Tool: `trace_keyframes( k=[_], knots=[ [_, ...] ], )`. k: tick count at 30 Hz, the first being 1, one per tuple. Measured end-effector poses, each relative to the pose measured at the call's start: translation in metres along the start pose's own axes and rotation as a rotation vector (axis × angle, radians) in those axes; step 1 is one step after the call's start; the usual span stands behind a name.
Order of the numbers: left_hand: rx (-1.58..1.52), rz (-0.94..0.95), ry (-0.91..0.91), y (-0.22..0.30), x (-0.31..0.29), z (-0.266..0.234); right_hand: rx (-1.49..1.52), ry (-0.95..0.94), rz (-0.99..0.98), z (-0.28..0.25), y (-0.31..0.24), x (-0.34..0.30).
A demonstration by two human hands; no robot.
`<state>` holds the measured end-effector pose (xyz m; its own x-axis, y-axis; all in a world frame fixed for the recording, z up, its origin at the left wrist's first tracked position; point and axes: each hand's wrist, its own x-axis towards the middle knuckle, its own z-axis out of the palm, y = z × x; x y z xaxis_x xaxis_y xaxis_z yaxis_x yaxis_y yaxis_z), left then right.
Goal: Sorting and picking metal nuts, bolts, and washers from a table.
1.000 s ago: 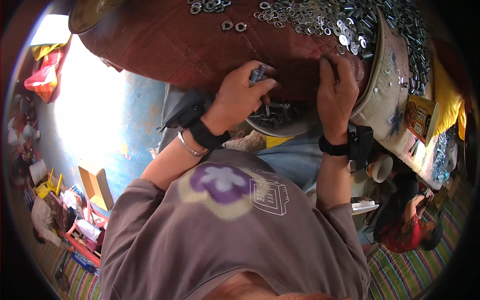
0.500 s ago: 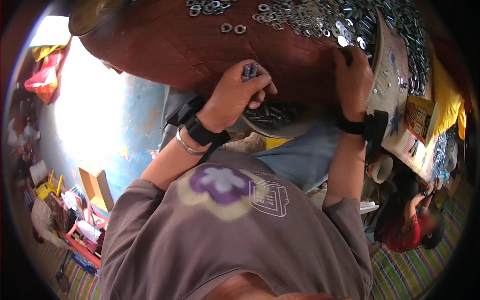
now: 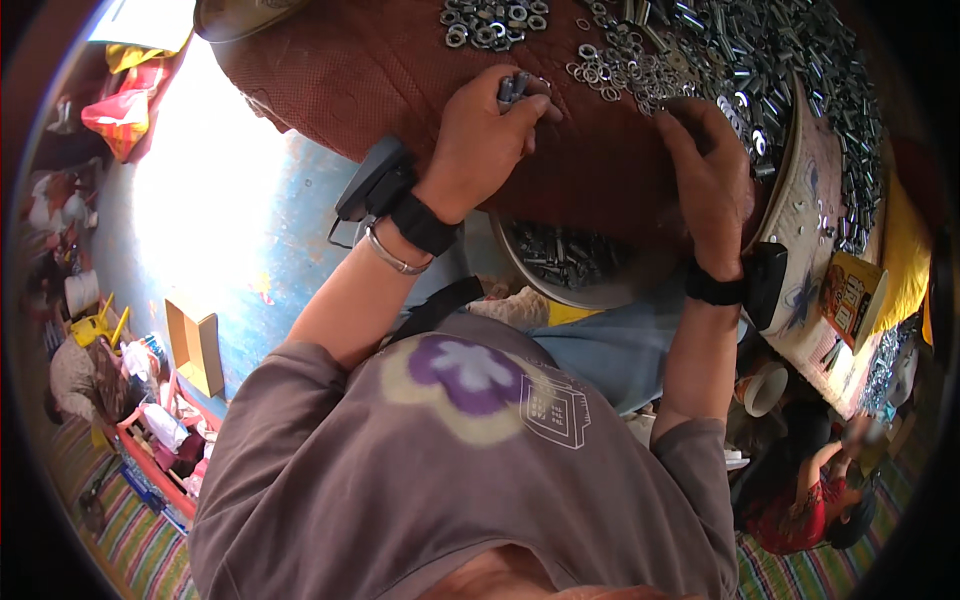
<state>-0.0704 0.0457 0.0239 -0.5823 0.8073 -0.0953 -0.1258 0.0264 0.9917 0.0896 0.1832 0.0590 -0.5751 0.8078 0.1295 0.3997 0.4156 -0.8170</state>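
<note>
While our left hand [image 3: 485,145] keeps a few short metal cylinders [image 3: 513,88] upright in its curled fingers [image 3: 528,112], over the near part of the dark red woven cover [image 3: 330,95], our right hand [image 3: 708,185] reaches to the near edge of a pile of small metal rings [image 3: 610,78]. Its thumb and forefinger stand narrow, tips close together, but we cannot tell whether a ring is between them.

We judge the step in hand to be taking a ring from that pile, with the cylinders held ready. The next move seems to call for a fine pinch that parts one ring from its neighbours, and a steady left grip so that no cylinder slips.

Just beside the right fingers lie larger flat washers [image 3: 757,138]; beyond them spreads a heap of shiny metal cylinders [image 3: 845,110]. Hex nuts [image 3: 490,25] sit in a cluster past our left hand. Below the cover's near edge, a round bowl [image 3: 575,298] holds more dark metal pieces. Farther right we see a yellow carton [image 3: 852,298], and well apart, a co-worker in red [image 3: 800,512] by a striped mat [image 3: 800,578].
</note>
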Motion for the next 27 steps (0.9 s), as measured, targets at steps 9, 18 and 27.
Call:
trace_keyframes(
  k=[9, 18, 27],
  knots=[
    [0.103, 0.056, 0.013, 0.013, 0.028, -0.001, 0.255, 0.002, -0.131, 0.022, 0.004, 0.024],
    [0.267, 0.088, -0.031, 0.011, 0.019, 0.004, 0.473, 0.167, -0.165, 0.029, 0.015, 0.018],
    [0.372, 0.171, -0.027, 0.015, 0.023, 0.031, 0.165, 0.195, -0.381, 0.035, 0.018, 0.015]
  ],
)
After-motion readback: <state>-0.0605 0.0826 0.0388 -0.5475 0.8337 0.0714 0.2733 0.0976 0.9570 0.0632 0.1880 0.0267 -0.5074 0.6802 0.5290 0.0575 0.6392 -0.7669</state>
